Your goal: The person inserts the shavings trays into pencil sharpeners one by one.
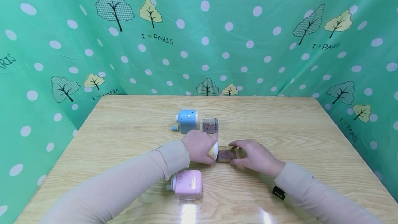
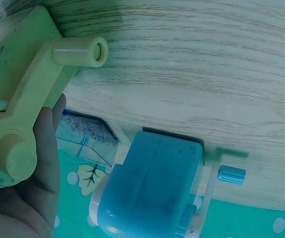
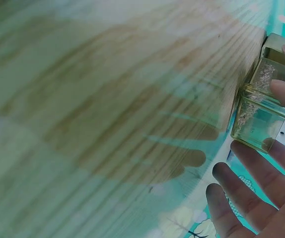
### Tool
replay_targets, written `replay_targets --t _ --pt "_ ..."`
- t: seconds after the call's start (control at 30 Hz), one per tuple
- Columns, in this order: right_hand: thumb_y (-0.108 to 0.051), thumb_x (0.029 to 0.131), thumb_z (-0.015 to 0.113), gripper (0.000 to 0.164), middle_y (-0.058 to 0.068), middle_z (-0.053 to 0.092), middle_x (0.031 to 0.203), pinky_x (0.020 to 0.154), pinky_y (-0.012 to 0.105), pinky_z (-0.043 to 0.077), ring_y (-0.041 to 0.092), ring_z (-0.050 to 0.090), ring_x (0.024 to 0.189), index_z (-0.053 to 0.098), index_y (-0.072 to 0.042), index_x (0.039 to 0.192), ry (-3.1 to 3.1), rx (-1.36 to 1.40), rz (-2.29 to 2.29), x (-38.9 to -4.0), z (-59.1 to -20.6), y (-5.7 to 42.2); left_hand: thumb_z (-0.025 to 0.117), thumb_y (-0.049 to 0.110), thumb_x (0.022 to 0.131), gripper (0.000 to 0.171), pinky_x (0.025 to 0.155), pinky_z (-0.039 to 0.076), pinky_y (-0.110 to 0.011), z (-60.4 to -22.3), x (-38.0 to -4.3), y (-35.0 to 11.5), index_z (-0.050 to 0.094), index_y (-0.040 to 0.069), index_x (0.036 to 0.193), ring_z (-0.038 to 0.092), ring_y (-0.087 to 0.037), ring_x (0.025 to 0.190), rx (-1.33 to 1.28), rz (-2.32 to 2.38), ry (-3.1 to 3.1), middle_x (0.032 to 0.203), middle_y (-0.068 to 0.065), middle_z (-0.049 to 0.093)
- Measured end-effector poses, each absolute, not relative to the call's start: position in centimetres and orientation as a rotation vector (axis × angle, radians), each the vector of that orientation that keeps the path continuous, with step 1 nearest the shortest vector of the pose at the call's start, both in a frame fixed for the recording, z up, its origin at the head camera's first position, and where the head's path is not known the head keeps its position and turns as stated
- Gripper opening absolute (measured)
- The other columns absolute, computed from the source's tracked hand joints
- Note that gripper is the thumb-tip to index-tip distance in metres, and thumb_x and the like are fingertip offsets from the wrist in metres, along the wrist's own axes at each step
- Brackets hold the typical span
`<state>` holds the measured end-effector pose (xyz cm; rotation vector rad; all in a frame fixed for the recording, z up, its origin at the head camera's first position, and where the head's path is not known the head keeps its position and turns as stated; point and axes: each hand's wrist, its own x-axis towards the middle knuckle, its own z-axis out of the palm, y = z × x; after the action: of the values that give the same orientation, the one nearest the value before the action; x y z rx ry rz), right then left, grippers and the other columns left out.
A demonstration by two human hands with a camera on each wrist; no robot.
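Note:
My left hand [image 1: 198, 147] grips a yellow hand-crank pencil sharpener [image 2: 21, 44], its crank toward the left wrist camera. In the head view the hand hides most of the body, leaving its white-rimmed end showing. Right beside that end is a see-through shavings drawer [image 1: 226, 155] with dark pencil shavings inside. My right hand [image 1: 259, 158] pinches this drawer between thumb and fingers. In the right wrist view the drawer [image 3: 259, 119] lines up with the sharpener's end, and the other fingers are spread below it.
Behind the hands stands a blue pencil sharpener [image 1: 187, 122], with its shavings drawer [image 1: 210, 126] out on the table to its right. A pink pencil sharpener [image 1: 188, 185] sits in front of my left forearm. Green patterned cloth [image 1: 199, 44] encloses the wooden table [image 1: 280, 123] at back and sides.

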<state>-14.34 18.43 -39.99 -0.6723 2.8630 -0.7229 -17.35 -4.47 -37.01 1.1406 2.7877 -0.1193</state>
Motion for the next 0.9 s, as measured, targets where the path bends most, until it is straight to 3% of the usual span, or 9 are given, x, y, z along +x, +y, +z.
replay_targets --t 0.9 --pt "-0.038 0.079 0.079 0.058 0.011 0.072 0.123 0.097 0.051 0.052 0.031 0.066 0.113 0.070 -0.007 0.127 2.858 -0.708 -0.717 -14.5 -40.2 17.2 0.073 0.063 0.071 0.063 0.059 0.056 -0.032 -37.3 -17.5 -4.5 0.057 0.015 0.107 0.061 -0.015 0.066 1.162 -0.137 2.804 0.081 0.004 0.068"
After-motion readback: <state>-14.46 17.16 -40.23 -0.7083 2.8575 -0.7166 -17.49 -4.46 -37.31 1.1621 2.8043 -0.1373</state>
